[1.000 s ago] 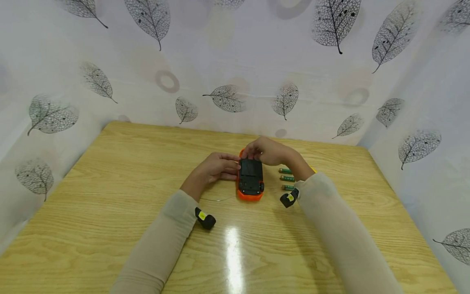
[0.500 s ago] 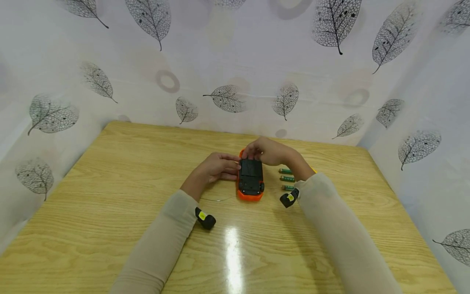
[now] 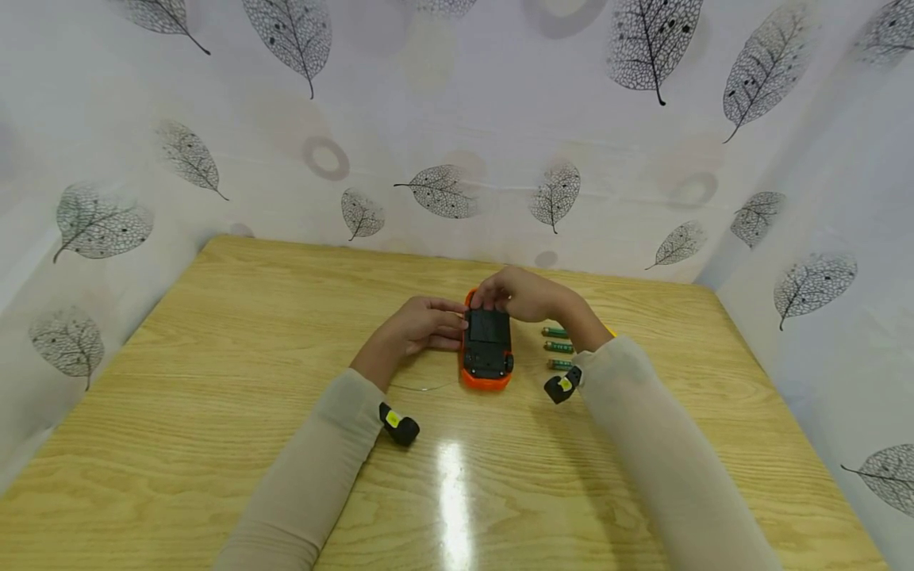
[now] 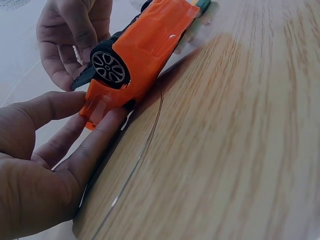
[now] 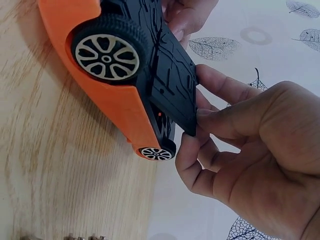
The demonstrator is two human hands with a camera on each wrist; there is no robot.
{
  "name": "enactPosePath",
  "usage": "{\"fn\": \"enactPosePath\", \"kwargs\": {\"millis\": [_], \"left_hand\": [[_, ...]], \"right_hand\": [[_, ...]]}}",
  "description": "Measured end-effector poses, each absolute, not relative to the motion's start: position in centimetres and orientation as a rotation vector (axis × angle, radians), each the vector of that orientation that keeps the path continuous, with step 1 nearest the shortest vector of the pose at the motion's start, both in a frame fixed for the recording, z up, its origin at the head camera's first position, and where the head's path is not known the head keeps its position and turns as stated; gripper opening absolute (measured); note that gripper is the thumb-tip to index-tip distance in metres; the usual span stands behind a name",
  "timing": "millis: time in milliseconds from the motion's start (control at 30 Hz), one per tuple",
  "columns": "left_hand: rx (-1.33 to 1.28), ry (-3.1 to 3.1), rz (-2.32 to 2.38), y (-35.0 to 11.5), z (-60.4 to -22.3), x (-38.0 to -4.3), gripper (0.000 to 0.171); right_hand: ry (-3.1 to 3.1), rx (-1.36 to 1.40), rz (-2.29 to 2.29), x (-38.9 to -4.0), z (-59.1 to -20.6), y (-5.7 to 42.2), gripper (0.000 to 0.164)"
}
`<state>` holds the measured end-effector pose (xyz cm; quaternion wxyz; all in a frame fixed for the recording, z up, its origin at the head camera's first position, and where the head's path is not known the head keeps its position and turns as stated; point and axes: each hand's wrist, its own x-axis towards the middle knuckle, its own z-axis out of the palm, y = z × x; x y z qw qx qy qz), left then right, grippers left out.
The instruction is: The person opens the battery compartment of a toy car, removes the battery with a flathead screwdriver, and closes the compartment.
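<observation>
An orange toy car [image 3: 487, 385] lies wheels up on the table, its black underside facing me. My left hand [image 3: 421, 323] holds the car along its left side, fingers against the orange body [image 4: 145, 47] in the left wrist view. With thumb and fingertips, my right hand [image 3: 527, 295] pinches the edge of a black battery cover [image 5: 175, 87]. That flat cover slants up from the underside, leaving a gap at its near end beside a wheel [image 5: 106, 57]. Several green batteries [image 3: 558, 346] lie right of the car, partly hidden behind the right forearm.
A thin wire [image 3: 426, 389] runs across the wooden table [image 3: 250, 357] beside the left wrist. Something yellow [image 3: 610, 330] shows past the right wrist. Leaf-printed cloth [image 3: 457, 119] hangs behind the table's far edge.
</observation>
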<state>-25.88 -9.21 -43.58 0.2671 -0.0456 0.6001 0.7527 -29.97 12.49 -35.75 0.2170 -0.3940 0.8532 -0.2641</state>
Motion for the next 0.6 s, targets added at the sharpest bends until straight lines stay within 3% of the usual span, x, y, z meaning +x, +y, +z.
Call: {"fn": "enactPosePath", "kwargs": {"millis": [600], "left_hand": [[-0.109,1.609,2.033,-9.32,-43.54,-25.87,0.039]], "right_hand": [[2.391,-1.110,-0.737,-29.78,-35.90,12.34,0.044]]}}
